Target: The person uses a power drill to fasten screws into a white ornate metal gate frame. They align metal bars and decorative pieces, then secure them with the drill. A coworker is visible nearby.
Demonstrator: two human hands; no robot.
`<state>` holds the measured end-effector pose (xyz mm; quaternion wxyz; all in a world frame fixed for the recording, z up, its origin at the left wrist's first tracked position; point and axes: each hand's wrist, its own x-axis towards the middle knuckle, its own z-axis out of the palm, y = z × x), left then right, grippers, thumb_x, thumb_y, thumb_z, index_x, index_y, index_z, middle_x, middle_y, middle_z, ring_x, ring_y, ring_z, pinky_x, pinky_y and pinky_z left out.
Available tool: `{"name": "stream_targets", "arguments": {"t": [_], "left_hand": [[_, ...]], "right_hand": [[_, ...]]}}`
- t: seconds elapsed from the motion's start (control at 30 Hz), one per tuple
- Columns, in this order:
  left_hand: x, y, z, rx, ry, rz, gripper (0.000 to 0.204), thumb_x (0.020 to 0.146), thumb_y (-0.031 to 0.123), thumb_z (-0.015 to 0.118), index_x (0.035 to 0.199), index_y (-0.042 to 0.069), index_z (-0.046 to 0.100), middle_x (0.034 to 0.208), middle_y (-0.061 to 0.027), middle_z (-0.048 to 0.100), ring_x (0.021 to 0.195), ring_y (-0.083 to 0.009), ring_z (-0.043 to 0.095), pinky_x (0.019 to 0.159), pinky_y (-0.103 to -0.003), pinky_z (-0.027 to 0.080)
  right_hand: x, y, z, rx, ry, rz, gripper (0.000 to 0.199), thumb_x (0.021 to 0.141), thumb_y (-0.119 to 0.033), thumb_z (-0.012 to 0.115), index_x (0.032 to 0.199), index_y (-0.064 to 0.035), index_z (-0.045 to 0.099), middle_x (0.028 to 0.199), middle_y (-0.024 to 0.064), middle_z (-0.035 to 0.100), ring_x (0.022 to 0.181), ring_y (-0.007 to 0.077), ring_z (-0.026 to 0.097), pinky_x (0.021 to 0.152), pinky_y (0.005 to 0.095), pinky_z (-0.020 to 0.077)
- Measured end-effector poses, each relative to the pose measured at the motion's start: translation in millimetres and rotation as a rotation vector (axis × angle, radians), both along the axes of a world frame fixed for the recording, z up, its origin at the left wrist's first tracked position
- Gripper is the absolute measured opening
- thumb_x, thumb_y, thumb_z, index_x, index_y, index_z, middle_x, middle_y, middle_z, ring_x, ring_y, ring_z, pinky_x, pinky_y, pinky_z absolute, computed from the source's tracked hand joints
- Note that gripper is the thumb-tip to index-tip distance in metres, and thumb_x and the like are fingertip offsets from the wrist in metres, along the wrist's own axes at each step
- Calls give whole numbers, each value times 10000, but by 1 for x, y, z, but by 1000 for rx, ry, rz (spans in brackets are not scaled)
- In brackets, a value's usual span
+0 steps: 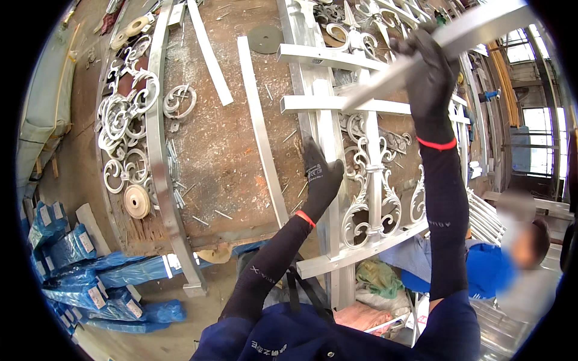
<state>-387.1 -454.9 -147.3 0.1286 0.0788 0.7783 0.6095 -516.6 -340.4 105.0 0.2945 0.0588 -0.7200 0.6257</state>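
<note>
My right hand (428,75), in a black glove with a red cuff, is raised over the far right of the workbench. Its fingers wrap round a long silver square metal tube (481,30), which slants from upper right down toward the railing. My left hand (322,183), gloved the same way, lies against the pale lengthwise metal bar (328,135), fingers stretched and thumb apart. Right of it lies a silver metal railing panel (373,174) with scroll ornaments (355,225), crossbars (337,103) and a curved bottom rail (355,254).
The rusty workbench (211,150) carries loose metal strips (259,120), a grey disc (265,39) and scattered rods. Cast scrolls (129,111) and a tan disc (136,201) sit at left. Blue-wrapped profiles (78,259) lie on the floor. A person in blue (487,268) is at right.
</note>
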Motion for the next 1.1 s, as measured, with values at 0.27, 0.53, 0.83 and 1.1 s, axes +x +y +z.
{"name": "stream_targets", "arguments": {"t": [0.27,0.53,0.83,1.1], "left_hand": [[-11,2,16,-63,170,-15,846,785,122,577,1440,-77,81,1497,-288,131,1405,-418,113,1152,-444,108],[-15,0,22,-93,130,-16,786,770,90,549,1427,-68,146,1456,-301,204,1372,-445,183,1136,-468,165],[-16,1,21,-95,173,-12,773,765,78,530,1419,-68,147,1442,-307,214,1361,-449,201,1124,-478,191],[-16,2,24,-100,167,-22,775,748,62,524,1418,-58,153,1435,-293,238,1351,-441,223,1122,-472,197]], "right_hand": [[-43,-13,-32,-13,240,-7,111,887,-100,610,871,-31,525,603,23,494,470,111,474,471,263,408],[-39,-5,-72,-10,263,122,172,878,-141,613,877,-3,509,631,35,501,480,109,469,476,273,436],[-40,1,-66,-51,352,191,149,880,-118,602,867,-19,492,627,34,489,481,118,463,467,272,420],[-33,9,-73,-60,266,232,183,858,-104,626,916,-18,475,688,54,522,517,116,478,490,264,424]]}}
